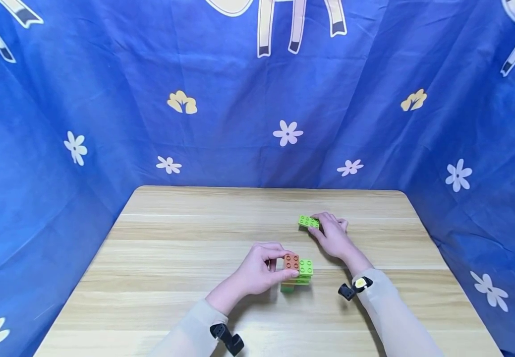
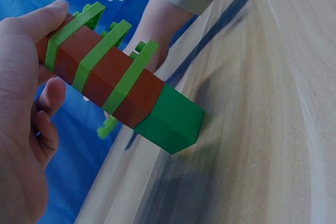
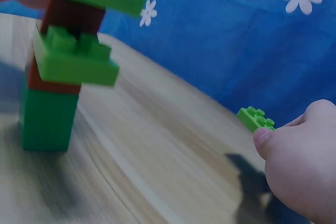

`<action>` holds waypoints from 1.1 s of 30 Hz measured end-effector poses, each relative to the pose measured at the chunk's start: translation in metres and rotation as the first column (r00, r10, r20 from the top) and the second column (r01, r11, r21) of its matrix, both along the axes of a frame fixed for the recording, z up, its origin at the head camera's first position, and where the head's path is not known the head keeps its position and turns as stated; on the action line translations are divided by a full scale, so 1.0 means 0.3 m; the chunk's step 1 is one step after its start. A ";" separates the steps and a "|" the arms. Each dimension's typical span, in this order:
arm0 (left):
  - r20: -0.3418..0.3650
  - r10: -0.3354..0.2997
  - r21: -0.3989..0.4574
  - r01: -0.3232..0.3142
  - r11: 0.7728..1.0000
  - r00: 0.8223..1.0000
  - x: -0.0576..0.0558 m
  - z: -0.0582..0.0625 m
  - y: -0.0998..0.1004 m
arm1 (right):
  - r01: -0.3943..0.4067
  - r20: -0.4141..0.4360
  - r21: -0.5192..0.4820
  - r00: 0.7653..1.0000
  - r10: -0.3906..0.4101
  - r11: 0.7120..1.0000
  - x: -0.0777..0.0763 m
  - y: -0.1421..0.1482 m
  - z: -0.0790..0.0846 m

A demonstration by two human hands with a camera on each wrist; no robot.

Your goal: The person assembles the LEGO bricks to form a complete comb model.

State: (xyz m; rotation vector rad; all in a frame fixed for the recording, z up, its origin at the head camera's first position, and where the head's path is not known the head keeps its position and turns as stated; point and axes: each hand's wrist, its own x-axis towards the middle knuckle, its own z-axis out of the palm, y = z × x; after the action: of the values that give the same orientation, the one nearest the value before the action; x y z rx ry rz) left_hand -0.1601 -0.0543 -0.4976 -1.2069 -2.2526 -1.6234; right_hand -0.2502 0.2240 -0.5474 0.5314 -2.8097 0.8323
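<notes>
A tower of toy building bricks point(image 2: 86, 56) stands on the table, a dark green brick point(image 2: 170, 121) at its foot. Above that, brown bricks alternate with light green plates that jut out to one side. My left hand point(image 1: 257, 270) pinches the brown brick point(image 1: 291, 261) at the top between thumb and fingers. Farther back and to the right, my right hand point(image 1: 333, 235) grips one end of a separate light green plate point(image 1: 307, 221), studs up. In the right wrist view, this light green plate point(image 3: 254, 118) appears above its shadow, the thumb at its near edge.
The wooden table point(image 1: 172, 238) has rounded far corners. Blue cloth point(image 1: 221, 124) with white flowers and animal legs hangs behind it and along both sides. Each sleeve carries a black strapped device, one point(image 1: 227, 339) at the left wrist and one point(image 1: 354, 287) at the right.
</notes>
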 end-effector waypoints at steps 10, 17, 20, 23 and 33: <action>0.004 0.004 0.009 -0.004 1.000 1.000 -0.001 -0.005 0.001 | -0.069 -0.081 -0.027 0.994 0.067 0.997 0.063 -0.007 0.083; 0.002 0.007 0.016 -0.007 1.000 1.000 -0.001 -0.010 -0.002 | -0.114 -0.132 -0.054 0.986 0.106 0.992 0.114 -0.016 0.147; 0.001 0.005 0.017 -0.005 1.000 1.000 -0.002 -0.008 -0.004 | -0.134 -0.159 -0.057 0.980 0.124 0.989 0.137 -0.022 0.176; -0.012 -0.001 0.018 0.001 1.000 1.000 -0.003 -0.009 -0.004 | -0.154 -0.182 -0.056 0.973 0.141 0.987 0.162 -0.029 0.207; -0.032 -0.003 0.024 0.003 1.000 0.999 -0.004 -0.007 -0.002 | -0.229 -0.226 -0.068 0.951 0.209 0.971 0.255 -0.051 0.307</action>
State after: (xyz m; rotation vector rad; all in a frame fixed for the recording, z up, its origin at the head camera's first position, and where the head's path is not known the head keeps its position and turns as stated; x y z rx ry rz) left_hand -0.1613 -0.0549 -0.4998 -1.2223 -2.2066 -1.6155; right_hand -0.1737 0.2087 -0.4553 0.8756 -2.5303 0.8804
